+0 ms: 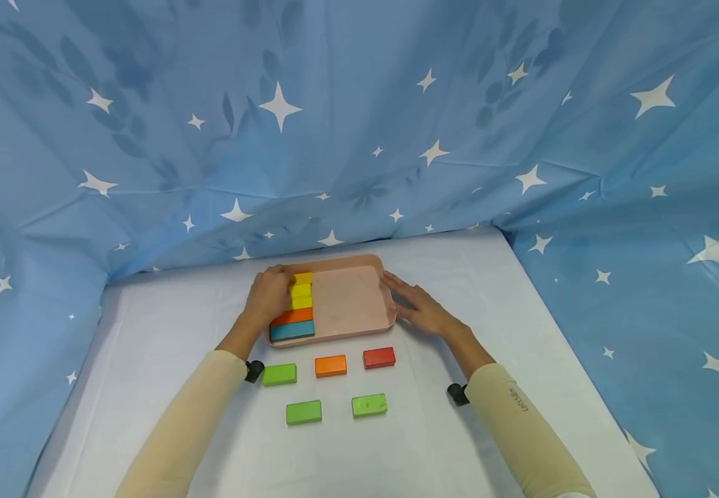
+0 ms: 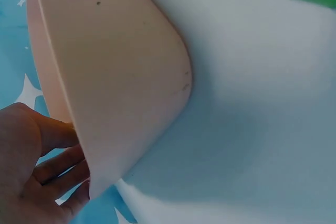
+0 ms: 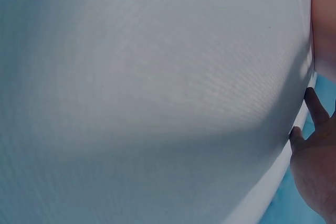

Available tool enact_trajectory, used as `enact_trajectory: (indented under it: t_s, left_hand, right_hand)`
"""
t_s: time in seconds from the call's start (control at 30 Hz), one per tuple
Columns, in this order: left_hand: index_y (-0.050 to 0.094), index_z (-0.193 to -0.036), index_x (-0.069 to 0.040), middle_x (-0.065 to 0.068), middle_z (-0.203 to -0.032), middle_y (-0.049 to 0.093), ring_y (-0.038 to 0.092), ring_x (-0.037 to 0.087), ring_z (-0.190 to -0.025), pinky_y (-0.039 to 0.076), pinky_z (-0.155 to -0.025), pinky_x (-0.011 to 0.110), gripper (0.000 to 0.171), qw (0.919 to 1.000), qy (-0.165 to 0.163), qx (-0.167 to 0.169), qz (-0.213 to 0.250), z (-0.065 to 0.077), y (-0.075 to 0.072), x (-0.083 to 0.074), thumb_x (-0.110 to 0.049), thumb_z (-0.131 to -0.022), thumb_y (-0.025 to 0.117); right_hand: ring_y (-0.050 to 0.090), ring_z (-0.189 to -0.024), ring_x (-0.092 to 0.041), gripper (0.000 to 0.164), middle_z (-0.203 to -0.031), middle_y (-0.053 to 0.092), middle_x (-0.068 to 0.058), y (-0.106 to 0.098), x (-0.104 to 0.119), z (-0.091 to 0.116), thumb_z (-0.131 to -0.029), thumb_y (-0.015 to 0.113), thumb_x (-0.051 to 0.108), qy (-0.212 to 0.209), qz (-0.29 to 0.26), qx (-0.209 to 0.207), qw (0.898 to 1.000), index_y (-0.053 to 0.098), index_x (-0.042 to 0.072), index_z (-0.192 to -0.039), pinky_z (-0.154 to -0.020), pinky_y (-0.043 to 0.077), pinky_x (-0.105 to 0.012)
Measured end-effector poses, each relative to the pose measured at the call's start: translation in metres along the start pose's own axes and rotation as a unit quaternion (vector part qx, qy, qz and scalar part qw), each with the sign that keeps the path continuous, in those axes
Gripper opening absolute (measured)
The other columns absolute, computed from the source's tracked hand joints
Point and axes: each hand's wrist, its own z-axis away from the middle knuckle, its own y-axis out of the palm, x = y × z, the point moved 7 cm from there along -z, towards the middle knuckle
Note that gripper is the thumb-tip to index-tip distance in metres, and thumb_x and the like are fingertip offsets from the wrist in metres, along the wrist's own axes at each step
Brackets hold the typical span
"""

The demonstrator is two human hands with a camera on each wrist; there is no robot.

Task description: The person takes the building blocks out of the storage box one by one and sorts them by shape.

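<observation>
A pale pink tray (image 1: 349,297) lies on the white cloth, its left end filled with a column of wooden blocks: a golden one (image 1: 303,278), yellow ones (image 1: 301,290), an orange one (image 1: 293,317) and a blue one (image 1: 293,330). My left hand (image 1: 270,296) grips the tray's left end; the left wrist view shows its fingers (image 2: 58,169) bent about the rim, the tips partly hidden. At the opposite end, my right hand (image 1: 423,309) rests with spread fingers against the outer wall. The right wrist view shows that hand (image 3: 317,163) only at its edge.
In front of the tray lie loose blocks: an orange one (image 1: 331,366), a red one (image 1: 379,357) and green ones (image 1: 304,412). A blue star-patterned curtain (image 1: 359,173) stands close behind the tray and along both sides of the white cloth (image 1: 434,443).
</observation>
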Motion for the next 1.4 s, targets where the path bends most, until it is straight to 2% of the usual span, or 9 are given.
enact_trajectory:
  t_s: [0.13, 0.27, 0.43, 0.73, 1.13, 1.4]
  left_hand:
    - [0.074, -0.12, 0.001, 0.02, -0.133, 0.065, 0.059, 0.039, -0.125, 0.044, -0.113, 0.054, 0.03, 1.0, 0.006, 0.006, 0.002, -0.004, 0.004, -0.006, 0.002, -0.091, 0.065]
    - [0.074, -0.121, 0.001, 0.019, -0.13, 0.064, 0.06, 0.038, -0.12, 0.047, -0.113, 0.05, 0.032, 0.9998, 0.013, 0.012, 0.003, -0.005, 0.005, -0.009, 0.007, -0.091, 0.064]
    - [0.071, -0.128, 0.0, 0.018, -0.129, 0.06, 0.06, 0.035, -0.112, 0.051, -0.109, 0.047, 0.037, 0.9993, 0.003, 0.037, 0.008, -0.007, 0.007, -0.005, 0.011, -0.095, 0.06]
    - [0.069, -0.131, -0.005, 0.017, -0.126, 0.063, 0.06, 0.034, -0.111, 0.051, -0.11, 0.048, 0.04, 0.9963, 0.029, 0.081, -0.001, -0.014, 0.002, 0.001, 0.012, -0.097, 0.056]
    - [0.072, -0.129, -0.011, 0.014, -0.122, 0.064, 0.06, 0.034, -0.112, 0.052, -0.108, 0.05, 0.037, 0.9919, 0.049, 0.116, -0.016, -0.021, -0.002, 0.006, 0.007, -0.102, 0.054]
    - [0.072, -0.128, -0.01, 0.015, -0.123, 0.065, 0.06, 0.034, -0.112, 0.052, -0.108, 0.049, 0.038, 0.99, 0.065, 0.125, -0.012, -0.022, -0.003, 0.006, 0.01, -0.1, 0.057]
  right_hand:
    - [0.017, -0.162, -0.032, 0.065, -0.175, 0.017, 0.0, 0.0, -0.002, 0.001, -0.108, 0.054, 0.03, 0.004, -0.001, -0.003, 1.0, 0.027, 0.02, -0.166, -0.127, 0.007, -0.068]
    - [0.017, -0.161, -0.033, 0.065, -0.175, 0.017, 0.0, 0.002, -0.003, 0.001, -0.108, 0.054, 0.029, 0.003, -0.003, -0.002, 1.0, 0.027, 0.019, -0.166, -0.126, 0.006, -0.068]
    - [0.018, -0.161, -0.032, 0.065, -0.175, 0.018, -0.001, 0.004, -0.002, 0.001, -0.108, 0.054, 0.029, -0.004, 0.003, -0.001, 1.0, 0.027, 0.017, -0.166, -0.126, 0.007, -0.069]
    - [0.02, -0.161, -0.033, 0.065, -0.175, 0.019, -0.001, 0.0, 0.001, 0.003, -0.108, 0.055, 0.027, -0.006, 0.006, -0.008, 1.0, 0.028, 0.017, -0.166, -0.126, 0.008, -0.069]
    - [0.02, -0.161, -0.032, 0.066, -0.175, 0.018, 0.0, 0.0, 0.002, 0.003, -0.108, 0.055, 0.028, -0.004, 0.011, -0.008, 1.0, 0.027, 0.02, -0.166, -0.126, 0.008, -0.068]
    - [0.02, -0.161, -0.031, 0.065, -0.175, 0.018, 0.0, 0.001, 0.002, 0.002, -0.108, 0.054, 0.028, -0.009, 0.014, -0.009, 1.0, 0.027, 0.019, -0.166, -0.126, 0.008, -0.068]
